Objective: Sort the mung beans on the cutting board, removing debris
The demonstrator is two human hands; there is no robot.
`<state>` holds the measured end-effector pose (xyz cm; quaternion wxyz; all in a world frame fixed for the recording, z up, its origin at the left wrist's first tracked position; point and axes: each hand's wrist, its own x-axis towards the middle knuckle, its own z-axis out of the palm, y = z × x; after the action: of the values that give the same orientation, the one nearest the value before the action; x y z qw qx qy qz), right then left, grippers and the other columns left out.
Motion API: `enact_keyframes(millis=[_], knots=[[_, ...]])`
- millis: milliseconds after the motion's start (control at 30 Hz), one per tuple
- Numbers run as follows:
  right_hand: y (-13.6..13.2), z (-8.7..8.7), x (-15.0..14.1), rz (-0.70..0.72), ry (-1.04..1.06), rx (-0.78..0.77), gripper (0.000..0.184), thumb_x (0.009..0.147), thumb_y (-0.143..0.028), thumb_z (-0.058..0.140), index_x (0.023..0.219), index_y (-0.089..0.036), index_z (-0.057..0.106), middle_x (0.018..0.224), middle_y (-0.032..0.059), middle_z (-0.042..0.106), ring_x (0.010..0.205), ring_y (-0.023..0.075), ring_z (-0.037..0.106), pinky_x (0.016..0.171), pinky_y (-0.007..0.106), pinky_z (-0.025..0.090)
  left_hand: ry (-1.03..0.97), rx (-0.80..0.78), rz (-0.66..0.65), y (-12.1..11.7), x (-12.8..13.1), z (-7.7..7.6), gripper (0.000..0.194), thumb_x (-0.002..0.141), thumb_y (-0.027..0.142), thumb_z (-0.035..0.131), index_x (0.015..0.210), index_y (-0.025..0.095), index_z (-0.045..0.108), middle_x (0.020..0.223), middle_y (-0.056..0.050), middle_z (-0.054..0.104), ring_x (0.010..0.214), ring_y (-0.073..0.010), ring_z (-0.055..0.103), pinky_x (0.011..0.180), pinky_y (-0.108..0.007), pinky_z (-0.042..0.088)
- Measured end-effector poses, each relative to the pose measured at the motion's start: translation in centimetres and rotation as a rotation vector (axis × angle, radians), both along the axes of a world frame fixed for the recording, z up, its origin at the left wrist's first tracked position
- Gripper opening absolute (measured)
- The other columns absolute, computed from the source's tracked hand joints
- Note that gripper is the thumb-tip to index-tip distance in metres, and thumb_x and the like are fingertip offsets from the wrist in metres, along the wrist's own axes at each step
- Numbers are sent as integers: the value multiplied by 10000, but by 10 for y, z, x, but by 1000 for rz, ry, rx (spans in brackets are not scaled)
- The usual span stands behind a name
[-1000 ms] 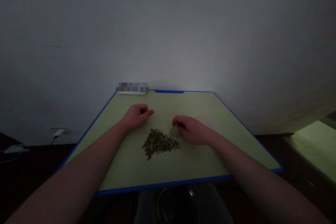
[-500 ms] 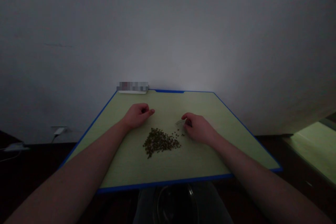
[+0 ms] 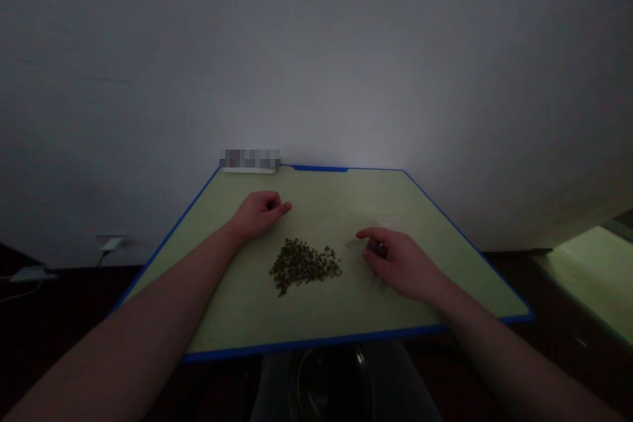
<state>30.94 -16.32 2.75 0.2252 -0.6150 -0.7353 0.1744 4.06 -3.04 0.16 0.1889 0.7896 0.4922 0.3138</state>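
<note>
Dark grains (image 3: 301,265) are spread in a thin heap between two bare hands. The left hand (image 3: 260,214) is laid on the tabletop (image 3: 237,323) with its fingers loosely curled and thumb extended; whether anything is enclosed cannot be told. The right hand (image 3: 400,264) is half curled, and a clear object (image 3: 353,244) is apparently held in it, a thin edge being exposed to the left of the fingers; its full form cannot be made out. The grains are situated to the left of the right hand, and to the right of and nearer the body than the left; neither hand is seen in contact with them. Their long axis is directed roughly side to side, the narrower end being turned toward the right hand, which is judged slightly the nearer. Farther out, the surface is bounded by a blue border (image 3: 316,345), beyond which a grey wall (image 3: 321,79) is seen.
</note>
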Motion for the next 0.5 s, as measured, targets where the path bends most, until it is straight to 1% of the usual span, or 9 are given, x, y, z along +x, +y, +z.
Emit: enact_keyframes(millis=[133, 200, 300, 500], knots=[[-35, -11, 7, 0, 25, -79, 350, 839, -255, 445, 1153, -187, 583, 772, 44, 661, 631, 163, 587, 594, 295, 441, 22, 6, 5, 0, 0, 0, 412, 737, 519, 494, 529, 166, 446, 479, 47, 360, 490, -81, 337, 490, -234, 250], [-43, -14, 5, 4, 31, -68, 356, 838, -244, 443, 1158, -185, 587, 888, 73, 682, 755, 189, 620, 691, 330, 469, 24, 13, 7, 0, 1, 1, 411, 737, 515, 493, 526, 165, 445, 478, 47, 355, 490, -81, 335, 492, -235, 251], [-46, -16, 0, 34, 50, -48, 352, 832, -228, 452, 1150, -191, 598, 1066, 97, 661, 946, 223, 609, 824, 380, 456, 16, 10, 17, -1, 1, 1, 407, 734, 507, 498, 522, 164, 441, 475, 48, 348, 486, -79, 332, 484, -231, 249], [-46, -17, -5, 37, 66, -67, 360, 837, -260, 467, 1171, -207, 588, 1109, 95, 650, 986, 242, 601, 824, 399, 467, 9, 22, 0, 1, 0, -1, 415, 737, 517, 494, 528, 163, 439, 475, 48, 351, 478, -76, 327, 471, -224, 251]])
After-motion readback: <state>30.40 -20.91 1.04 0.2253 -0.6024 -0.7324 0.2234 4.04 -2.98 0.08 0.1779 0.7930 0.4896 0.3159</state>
